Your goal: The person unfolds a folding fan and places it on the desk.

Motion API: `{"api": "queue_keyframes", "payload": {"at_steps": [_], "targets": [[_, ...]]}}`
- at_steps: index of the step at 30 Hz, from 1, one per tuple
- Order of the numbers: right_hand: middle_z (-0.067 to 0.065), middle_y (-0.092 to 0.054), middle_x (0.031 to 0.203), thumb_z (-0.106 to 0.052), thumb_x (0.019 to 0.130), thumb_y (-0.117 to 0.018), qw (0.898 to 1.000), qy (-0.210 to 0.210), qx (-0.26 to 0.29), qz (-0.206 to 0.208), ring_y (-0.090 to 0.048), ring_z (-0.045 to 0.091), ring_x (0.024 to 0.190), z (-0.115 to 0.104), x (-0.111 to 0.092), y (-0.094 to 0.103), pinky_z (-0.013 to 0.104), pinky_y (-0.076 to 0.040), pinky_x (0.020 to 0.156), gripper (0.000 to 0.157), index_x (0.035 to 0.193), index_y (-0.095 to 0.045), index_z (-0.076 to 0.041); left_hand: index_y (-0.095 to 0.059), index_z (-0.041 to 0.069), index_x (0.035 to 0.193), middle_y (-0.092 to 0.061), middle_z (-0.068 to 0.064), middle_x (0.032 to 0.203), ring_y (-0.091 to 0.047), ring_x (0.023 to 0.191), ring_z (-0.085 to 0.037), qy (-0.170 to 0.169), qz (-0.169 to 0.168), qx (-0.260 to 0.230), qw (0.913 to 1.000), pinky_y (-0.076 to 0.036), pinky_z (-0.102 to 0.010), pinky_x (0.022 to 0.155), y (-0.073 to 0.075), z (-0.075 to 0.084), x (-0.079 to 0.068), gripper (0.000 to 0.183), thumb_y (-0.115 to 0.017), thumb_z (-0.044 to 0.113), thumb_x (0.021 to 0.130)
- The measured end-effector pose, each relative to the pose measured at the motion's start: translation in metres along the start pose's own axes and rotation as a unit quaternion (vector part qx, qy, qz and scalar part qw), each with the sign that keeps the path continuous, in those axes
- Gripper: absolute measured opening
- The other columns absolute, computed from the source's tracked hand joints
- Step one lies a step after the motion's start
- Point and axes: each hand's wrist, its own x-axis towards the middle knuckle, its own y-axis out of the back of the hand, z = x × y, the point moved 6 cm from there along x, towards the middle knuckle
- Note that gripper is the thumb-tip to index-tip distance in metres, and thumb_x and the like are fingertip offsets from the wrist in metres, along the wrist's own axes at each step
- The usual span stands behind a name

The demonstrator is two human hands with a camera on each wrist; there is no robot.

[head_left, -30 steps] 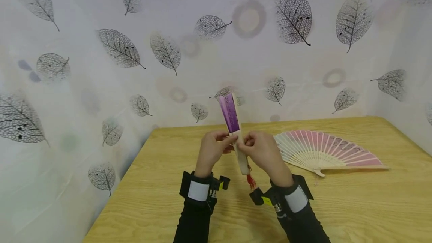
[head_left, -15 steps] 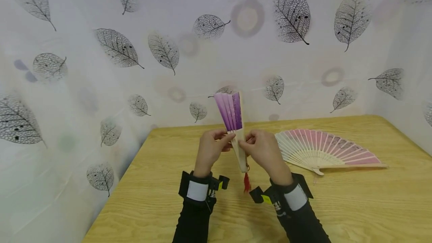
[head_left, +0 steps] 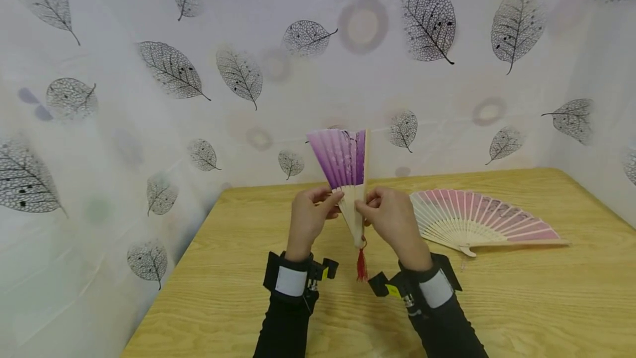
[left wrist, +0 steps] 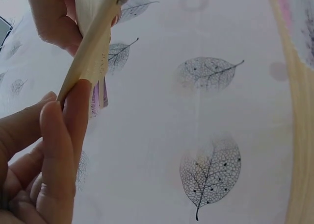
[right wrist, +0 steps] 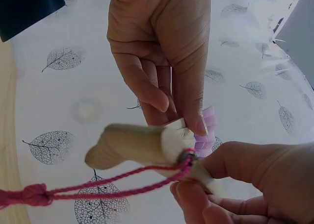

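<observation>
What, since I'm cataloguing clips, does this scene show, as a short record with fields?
Left hand: pinches the partly spread purple folding fan with pale ribs
Right hand: pinches the same fan
Hanging: red cord tassel, from that fan's narrow end
Surface: light wood-grain table
On table: pink-and-white folding fan, spread open
Behind: white leaf-printed backdrop

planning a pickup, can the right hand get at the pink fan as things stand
Probably not right now: the right hand pinches the purple fan. Once free, it likely could, since the pink fan lies open on the table to its right, with nothing seen lying on it.
</observation>
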Motion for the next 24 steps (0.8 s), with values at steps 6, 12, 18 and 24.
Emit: {"api": "queue_keyframes", "payload": {"at_steps": [6,12,18,24], "targets": [[0.009,-0.065,0.061,-0.023,0.079,-0.062,1.000,0.001,0.001,0.001,-0.053,0.010,0.048,0.0005,0.0002,0.0010,0.029,-0.038,0.041,0.019,0.077,-0.060,-0.004,-0.066,-0.002,0.096,-0.065,-0.021,0.088,-0.063,0.065,-0.018,-0.007,0.004,0.003,1.0000,-0.055,-0.027,0.063,0.0008,0.0003,-0.0003,0.029,-0.064,0.023,0.080],[0.008,-0.065,0.063,-0.023,0.079,-0.062,1.000,-0.005,0.002,0.018,-0.054,0.009,0.048,0.0015,0.0002,0.0047,0.029,-0.041,0.045,0.019,0.076,-0.059,-0.004,-0.065,-0.003,0.092,-0.064,-0.019,0.086,-0.063,0.066,-0.018,-0.030,0.026,-0.006,0.9992,-0.055,-0.027,0.062,0.0043,0.0027,-0.0012,0.029,-0.064,0.024,0.080],[0.008,-0.065,0.064,-0.024,0.079,-0.062,1.000,-0.010,0.006,0.018,-0.055,0.011,0.050,0.0028,0.0001,0.0058,0.029,-0.041,0.043,0.019,0.077,-0.059,-0.005,-0.063,-0.002,0.084,-0.064,-0.017,0.084,-0.063,0.068,-0.020,-0.038,0.030,-0.015,0.9987,-0.055,-0.027,0.062,0.0066,0.0028,-0.0008,0.026,-0.064,0.023,0.080],[0.007,-0.065,0.064,-0.023,0.079,-0.062,1.000,-0.004,0.009,0.022,-0.054,0.010,0.049,0.0021,0.0001,0.0063,0.029,-0.041,0.043,0.019,0.077,-0.059,-0.005,-0.063,-0.002,0.083,-0.064,-0.017,0.083,-0.063,0.067,-0.019,-0.038,0.029,-0.013,0.9988,-0.055,-0.027,0.062,0.0076,0.0036,-0.0010,0.026,-0.064,0.023,0.080]]}}
